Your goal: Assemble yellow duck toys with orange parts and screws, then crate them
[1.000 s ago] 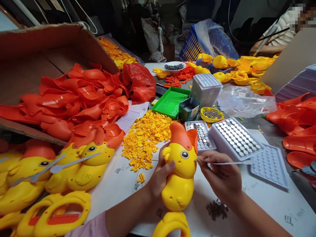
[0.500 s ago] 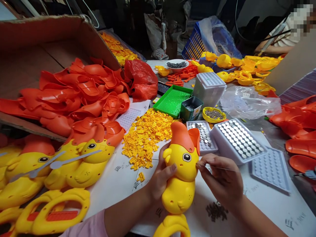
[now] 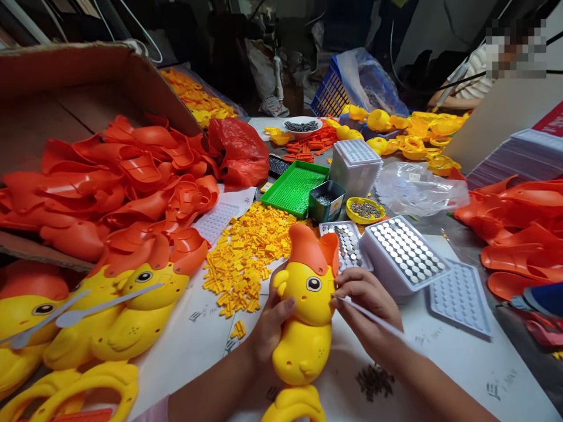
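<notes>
My left hand (image 3: 273, 319) is wrapped round a yellow toy bird (image 3: 308, 293) with an orange-red crest, holding it upright with its painted eye facing me. At the right edge of the bird's head, my right hand (image 3: 367, 302) pinches a thin pale stick (image 3: 378, 321), whose inner end is at the face. The bird's yellow ring-shaped base (image 3: 295, 403) shows at the bottom edge. Near my right wrist lies a small pile of dark screws (image 3: 375, 382) on the white paper.
Assembled birds (image 3: 145, 305) and a carton of red parts (image 3: 101, 170) fill the left. Yellow pieces (image 3: 246, 252) lie mid-table. Behind are a green tray (image 3: 295, 187) and a tray of silver discs (image 3: 407, 249). Red parts (image 3: 523, 234) lie right; a person (image 3: 466, 88) sits far back.
The view has shifted, so the surroundings sit further left and slightly lower. The pale stick in my right hand now shows more clearly, and a blue tool has come into view at right.
</notes>
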Action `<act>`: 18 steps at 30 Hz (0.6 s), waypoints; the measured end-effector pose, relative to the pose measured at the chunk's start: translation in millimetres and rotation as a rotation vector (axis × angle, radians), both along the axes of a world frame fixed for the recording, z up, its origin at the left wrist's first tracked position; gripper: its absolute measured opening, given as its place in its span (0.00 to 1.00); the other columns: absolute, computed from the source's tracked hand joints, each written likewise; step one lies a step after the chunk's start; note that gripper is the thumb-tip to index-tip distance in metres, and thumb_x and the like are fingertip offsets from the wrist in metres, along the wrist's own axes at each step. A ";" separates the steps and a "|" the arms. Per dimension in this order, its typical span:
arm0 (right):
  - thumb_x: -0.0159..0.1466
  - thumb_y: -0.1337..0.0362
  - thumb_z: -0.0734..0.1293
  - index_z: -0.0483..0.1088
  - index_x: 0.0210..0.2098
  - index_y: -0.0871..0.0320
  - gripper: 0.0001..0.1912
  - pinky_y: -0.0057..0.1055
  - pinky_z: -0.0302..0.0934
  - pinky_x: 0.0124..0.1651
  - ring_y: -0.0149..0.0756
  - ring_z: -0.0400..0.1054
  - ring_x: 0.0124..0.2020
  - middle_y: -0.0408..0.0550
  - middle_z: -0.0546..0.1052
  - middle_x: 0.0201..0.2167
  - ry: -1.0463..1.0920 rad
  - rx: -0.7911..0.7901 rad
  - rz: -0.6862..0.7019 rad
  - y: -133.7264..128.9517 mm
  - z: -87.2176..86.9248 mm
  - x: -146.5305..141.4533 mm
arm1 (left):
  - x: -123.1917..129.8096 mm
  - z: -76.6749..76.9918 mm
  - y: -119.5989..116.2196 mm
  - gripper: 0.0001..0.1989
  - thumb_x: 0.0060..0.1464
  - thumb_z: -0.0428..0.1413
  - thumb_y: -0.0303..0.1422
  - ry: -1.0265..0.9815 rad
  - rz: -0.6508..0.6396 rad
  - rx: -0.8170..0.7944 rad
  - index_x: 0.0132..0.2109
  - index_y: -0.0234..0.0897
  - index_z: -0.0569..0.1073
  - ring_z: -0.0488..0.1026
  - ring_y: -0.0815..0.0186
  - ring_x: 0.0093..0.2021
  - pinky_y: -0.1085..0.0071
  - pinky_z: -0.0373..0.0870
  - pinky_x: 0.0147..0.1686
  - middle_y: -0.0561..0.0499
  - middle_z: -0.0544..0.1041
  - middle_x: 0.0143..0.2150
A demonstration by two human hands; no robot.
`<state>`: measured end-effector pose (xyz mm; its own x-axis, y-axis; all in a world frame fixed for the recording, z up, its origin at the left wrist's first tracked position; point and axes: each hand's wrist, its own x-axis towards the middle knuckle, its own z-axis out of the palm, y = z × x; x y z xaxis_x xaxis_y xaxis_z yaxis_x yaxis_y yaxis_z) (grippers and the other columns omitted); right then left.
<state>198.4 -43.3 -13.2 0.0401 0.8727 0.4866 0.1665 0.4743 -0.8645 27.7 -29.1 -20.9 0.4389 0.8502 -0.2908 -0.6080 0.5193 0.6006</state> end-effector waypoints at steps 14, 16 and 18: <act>0.42 0.46 0.78 0.66 0.44 0.49 0.34 0.32 0.60 0.38 0.36 0.64 0.36 0.46 0.68 0.38 0.550 -0.437 0.170 8.4 -7.4 -10.1 | -20.7 -20.4 -3.9 0.14 0.49 0.61 0.41 -0.132 -0.109 -0.137 0.44 0.45 0.77 0.78 0.54 0.43 0.60 0.75 0.45 0.49 0.81 0.42; 0.40 0.46 0.79 0.66 0.43 0.49 0.35 0.31 0.59 0.37 0.36 0.63 0.36 0.45 0.68 0.38 0.559 -0.457 0.176 9.3 -7.4 -11.5 | -25.9 -22.5 -4.2 0.17 0.50 0.60 0.41 -0.086 -0.127 -0.173 0.49 0.48 0.75 0.78 0.54 0.42 0.59 0.74 0.46 0.50 0.81 0.42; 0.37 0.47 0.80 0.64 0.44 0.48 0.38 0.30 0.58 0.36 0.36 0.62 0.37 0.44 0.67 0.37 0.576 -0.481 0.167 10.3 -7.7 -12.9 | -30.1 -23.8 -4.3 0.21 0.51 0.60 0.40 -0.033 -0.131 -0.174 0.53 0.52 0.72 0.78 0.54 0.43 0.58 0.74 0.46 0.50 0.81 0.43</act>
